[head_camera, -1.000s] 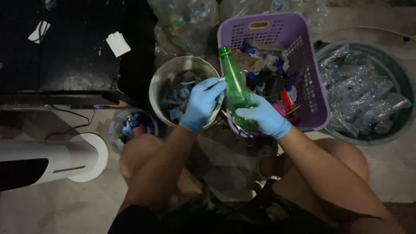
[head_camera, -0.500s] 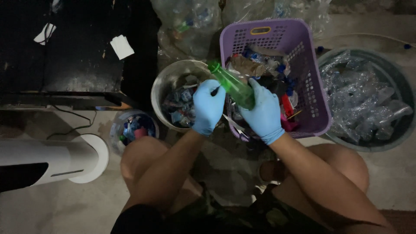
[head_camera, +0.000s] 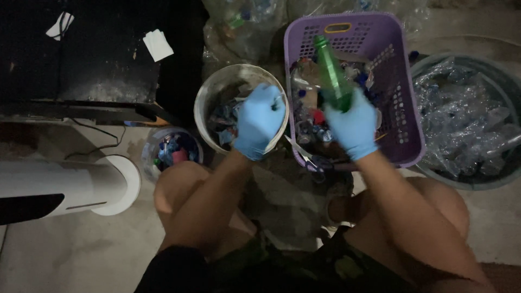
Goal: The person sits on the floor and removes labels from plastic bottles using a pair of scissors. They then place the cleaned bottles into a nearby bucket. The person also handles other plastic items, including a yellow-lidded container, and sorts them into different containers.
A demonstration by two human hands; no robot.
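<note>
My right hand (head_camera: 354,126), in a blue glove, grips a green plastic bottle (head_camera: 331,73) by its lower part and holds it upright over the purple basket (head_camera: 404,125). My left hand (head_camera: 259,120), also gloved in blue, hovers closed over the rim of a pale round bucket (head_camera: 214,95) that holds torn labels and scraps. Whether it pinches something small is unclear. Bottles, caps and wrappers fill the basket under the green bottle.
A large round tub (head_camera: 491,179) of clear crushed bottles stands at the right. A small container of coloured caps (head_camera: 172,152) sits by my left knee. A white cylinder (head_camera: 65,187) lies at the left, a black cabinet (head_camera: 81,54) at the back left, bagged bottles (head_camera: 244,27) behind.
The green bottle has swung from a tilt between both hands to upright over the basket, held by the right hand alone. The left hand let go and moved over the bucket.
</note>
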